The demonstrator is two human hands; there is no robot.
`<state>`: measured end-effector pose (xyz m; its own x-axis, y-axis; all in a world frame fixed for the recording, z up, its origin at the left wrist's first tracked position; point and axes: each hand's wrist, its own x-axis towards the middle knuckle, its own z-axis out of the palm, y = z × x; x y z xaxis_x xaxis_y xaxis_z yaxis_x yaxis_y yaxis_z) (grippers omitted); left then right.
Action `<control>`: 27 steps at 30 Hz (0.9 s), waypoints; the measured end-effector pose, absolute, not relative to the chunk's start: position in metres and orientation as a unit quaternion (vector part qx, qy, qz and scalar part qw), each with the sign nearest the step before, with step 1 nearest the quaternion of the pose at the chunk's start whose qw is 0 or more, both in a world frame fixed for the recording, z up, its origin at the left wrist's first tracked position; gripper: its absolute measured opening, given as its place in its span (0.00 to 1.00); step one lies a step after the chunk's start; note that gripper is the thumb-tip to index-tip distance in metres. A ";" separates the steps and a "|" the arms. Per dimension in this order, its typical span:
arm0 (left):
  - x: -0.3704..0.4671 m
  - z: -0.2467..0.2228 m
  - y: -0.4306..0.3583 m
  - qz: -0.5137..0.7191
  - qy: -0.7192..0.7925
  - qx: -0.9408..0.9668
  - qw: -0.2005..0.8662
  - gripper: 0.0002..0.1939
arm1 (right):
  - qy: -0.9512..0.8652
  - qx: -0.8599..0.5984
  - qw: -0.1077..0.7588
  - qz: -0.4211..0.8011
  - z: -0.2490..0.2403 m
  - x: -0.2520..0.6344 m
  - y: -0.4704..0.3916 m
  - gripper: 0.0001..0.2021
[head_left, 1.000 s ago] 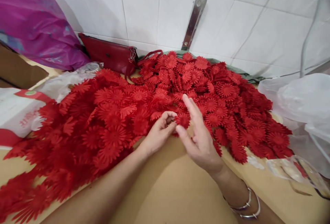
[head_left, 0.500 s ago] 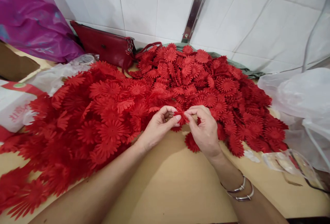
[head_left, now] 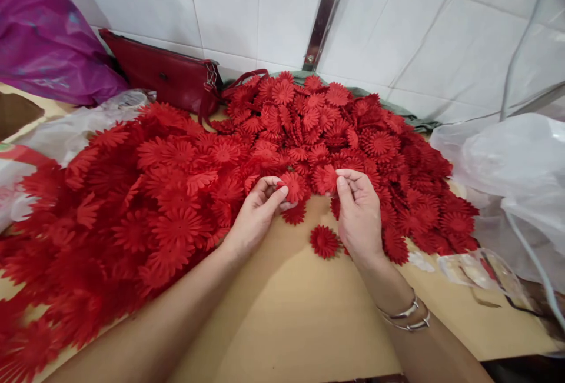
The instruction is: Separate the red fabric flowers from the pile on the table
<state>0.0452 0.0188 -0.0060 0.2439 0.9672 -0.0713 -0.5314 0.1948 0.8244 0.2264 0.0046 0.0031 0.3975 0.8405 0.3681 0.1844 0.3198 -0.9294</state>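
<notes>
Head: left hand (head_left: 261, 206), right hand (head_left: 361, 211) near, apart, pinching red flowers (head_left: 325, 180).

Left hand (head_left: 261, 209): now farther from the other grip.
Right hand (head_left: 359, 215): pulled away, now pinching its own red flower (head_left: 325, 179).
Loose flower (head_left: 324, 242): now seen whole, below the right grip.

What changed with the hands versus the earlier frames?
The right hand, open a second ago, then pinching beside the left hand, has drawn away rightward, holding a red flower. The left hand keeps holding another flower. The flower pile and red purse look unmoved.
</notes>
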 end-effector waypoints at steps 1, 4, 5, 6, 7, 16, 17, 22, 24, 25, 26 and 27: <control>0.045 -0.006 0.019 0.529 0.313 0.348 0.708 0.20 | -0.486 -0.525 0.651 0.253 0.002 0.228 0.005 0.10; 0.046 -0.005 0.018 0.530 0.310 0.356 0.705 0.20 | -0.502 -0.524 0.634 0.269 0.000 0.227 0.005 0.10; 0.047 -0.004 0.017 0.529 0.307 0.362 0.704 0.20 | -0.511 -0.522 0.624 0.277 0.001 0.225 0.004 0.10; 0.047 -0.004 0.017 0.526 0.305 0.370 0.703 0.21 | -0.521 -0.520 0.613 0.288 0.001 0.223 0.002 0.10; 0.048 -0.004 0.017 0.521 0.302 0.381 0.701 0.22 | -0.530 -0.517 0.601 0.301 0.002 0.219 0.000 0.09; 0.047 -0.007 0.018 0.500 0.325 0.424 0.681 0.24 | -0.542 -0.533 0.599 0.253 0.000 0.217 -0.002 0.08; 0.047 -0.007 0.018 0.502 0.327 0.420 0.681 0.24 | -0.532 -0.540 0.613 0.222 0.000 0.220 -0.001 0.08; 0.049 -0.011 0.018 0.500 0.313 0.422 0.688 0.25 | -0.573 -0.517 0.625 0.116 0.018 0.214 -0.013 0.19; 0.050 -0.012 0.017 0.494 0.297 0.444 0.685 0.25 | -0.701 -0.461 0.518 0.168 0.027 0.204 -0.022 0.26; 0.050 -0.012 0.017 0.495 0.291 0.453 0.682 0.25 | -0.743 -0.436 0.477 0.173 0.030 0.200 -0.026 0.27; 0.050 -0.011 0.017 0.497 0.288 0.458 0.679 0.24 | -0.770 -0.421 0.450 0.165 0.031 0.198 -0.027 0.28; 0.049 -0.011 0.016 0.500 0.285 0.455 0.679 0.24 | -0.782 -0.418 0.440 0.143 0.031 0.197 -0.028 0.27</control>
